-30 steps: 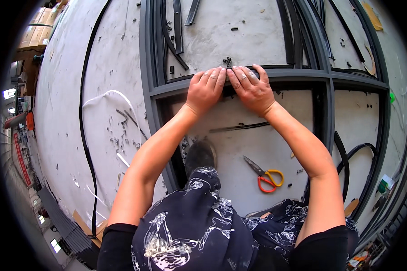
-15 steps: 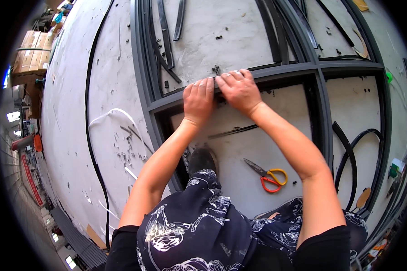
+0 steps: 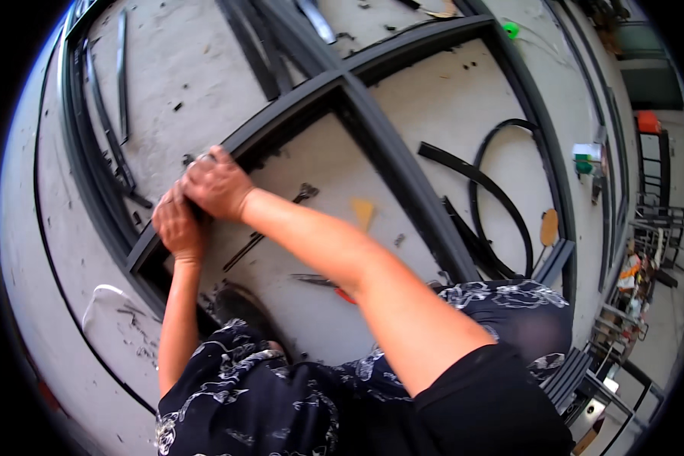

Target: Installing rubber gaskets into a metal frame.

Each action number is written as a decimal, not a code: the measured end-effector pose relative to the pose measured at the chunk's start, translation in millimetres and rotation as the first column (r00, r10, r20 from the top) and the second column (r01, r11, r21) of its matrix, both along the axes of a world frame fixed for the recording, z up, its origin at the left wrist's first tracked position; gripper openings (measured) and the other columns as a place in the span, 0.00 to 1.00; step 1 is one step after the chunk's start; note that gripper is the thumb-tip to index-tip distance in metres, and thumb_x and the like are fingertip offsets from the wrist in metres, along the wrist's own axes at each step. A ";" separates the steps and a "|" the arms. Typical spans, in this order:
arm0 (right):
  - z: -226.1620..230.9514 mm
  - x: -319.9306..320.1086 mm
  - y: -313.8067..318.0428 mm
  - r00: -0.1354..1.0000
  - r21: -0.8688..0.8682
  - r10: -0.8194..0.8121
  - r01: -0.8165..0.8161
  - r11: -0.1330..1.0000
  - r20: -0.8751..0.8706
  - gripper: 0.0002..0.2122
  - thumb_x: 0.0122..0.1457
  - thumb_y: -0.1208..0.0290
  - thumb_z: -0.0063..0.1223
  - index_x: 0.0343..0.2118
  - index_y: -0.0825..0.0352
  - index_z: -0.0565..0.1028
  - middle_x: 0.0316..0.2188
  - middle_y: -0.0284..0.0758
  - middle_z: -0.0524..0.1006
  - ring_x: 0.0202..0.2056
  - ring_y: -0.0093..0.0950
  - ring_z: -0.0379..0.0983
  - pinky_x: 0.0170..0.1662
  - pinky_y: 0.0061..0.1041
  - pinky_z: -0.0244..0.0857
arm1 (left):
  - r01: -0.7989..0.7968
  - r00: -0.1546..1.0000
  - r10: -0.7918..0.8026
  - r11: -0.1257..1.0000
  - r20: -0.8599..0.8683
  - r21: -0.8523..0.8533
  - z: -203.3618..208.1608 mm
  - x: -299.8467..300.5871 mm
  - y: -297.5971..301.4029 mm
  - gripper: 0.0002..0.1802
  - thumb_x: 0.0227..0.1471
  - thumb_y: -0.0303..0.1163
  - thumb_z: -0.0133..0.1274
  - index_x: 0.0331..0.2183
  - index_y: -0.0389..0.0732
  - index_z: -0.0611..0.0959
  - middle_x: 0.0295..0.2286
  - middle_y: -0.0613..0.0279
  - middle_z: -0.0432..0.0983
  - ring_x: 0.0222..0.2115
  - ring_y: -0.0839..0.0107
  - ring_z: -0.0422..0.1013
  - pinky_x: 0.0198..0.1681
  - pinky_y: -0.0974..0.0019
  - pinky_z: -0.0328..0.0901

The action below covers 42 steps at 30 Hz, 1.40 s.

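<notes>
My left hand (image 3: 181, 228) and my right hand (image 3: 216, 186) sit close together on the grey crossbar (image 3: 292, 97) of a large metal frame, near its left end. The fingers of both curl over the bar's far edge; whether a thin strip lies under them is hidden. Below my right forearm, scissors (image 3: 311, 279) lie on the floor, their blades and a bit of red handle showing. Thin dark strips (image 3: 251, 247) lie inside the near opening of the frame, beside a yellowish triangular piece (image 3: 363, 213).
Curved black strips (image 3: 509, 201) rest in the right opening, near a tan oval piece (image 3: 549, 227). More long strips (image 3: 121, 76) lie in the far left opening. My shoe (image 3: 243, 311) stands inside the near opening. Beyond the frame at right are racks and clutter (image 3: 634, 266).
The view has swung to the right, so the frame looks tilted and more of the right side shows. Both hands stay on the crossbar. My right forearm now covers most of the scissors.
</notes>
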State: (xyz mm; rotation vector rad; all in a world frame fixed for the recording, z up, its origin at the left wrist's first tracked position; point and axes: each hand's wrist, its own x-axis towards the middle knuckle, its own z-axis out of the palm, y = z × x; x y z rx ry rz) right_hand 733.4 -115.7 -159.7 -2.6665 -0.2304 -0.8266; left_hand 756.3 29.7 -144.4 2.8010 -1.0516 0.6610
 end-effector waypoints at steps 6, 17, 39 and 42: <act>16.7 -2.1 -1.2 0.987 -0.029 -0.085 0.082 0.996 -0.133 0.10 0.56 0.65 0.44 0.34 0.58 0.78 0.37 0.32 0.77 0.47 0.30 0.69 0.60 0.44 0.48 | -0.014 0.998 0.014 1.000 0.067 0.010 -8.7 2.4 -9.8 0.22 0.50 0.39 0.50 0.48 0.45 0.74 0.42 0.65 0.73 0.44 0.67 0.70 0.50 0.63 0.60; 170.1 -31.2 -140.9 0.736 -0.409 -0.141 -0.197 0.891 -0.662 0.05 0.50 0.70 0.55 0.27 0.56 0.82 0.31 0.31 0.82 0.35 0.29 0.80 0.32 0.28 0.71 | -0.057 0.983 0.058 0.998 -0.176 0.014 12.9 -10.9 -4.4 0.40 0.34 0.32 0.62 0.53 0.45 0.70 0.45 0.59 0.70 0.50 0.60 0.65 0.56 0.59 0.55; 115.1 -364.2 -305.6 0.682 -0.402 -0.433 0.217 0.889 -0.589 0.06 0.49 0.70 0.55 0.30 0.64 0.74 0.28 0.34 0.73 0.35 0.34 0.71 0.39 0.33 0.67 | 0.357 0.802 -0.218 0.921 -0.557 0.154 37.8 -103.5 -74.2 0.17 0.42 0.30 0.58 0.37 0.41 0.75 0.34 0.57 0.71 0.39 0.58 0.68 0.43 0.57 0.62; 116.1 -356.7 -257.4 0.802 -0.215 -0.220 0.117 0.970 -0.556 0.11 0.48 0.71 0.55 0.35 0.66 0.76 0.32 0.36 0.76 0.36 0.32 0.73 0.39 0.31 0.67 | 0.374 0.809 -0.221 0.908 -0.545 0.188 34.7 -109.4 -80.0 0.15 0.44 0.32 0.57 0.36 0.40 0.75 0.33 0.55 0.70 0.39 0.57 0.68 0.42 0.56 0.61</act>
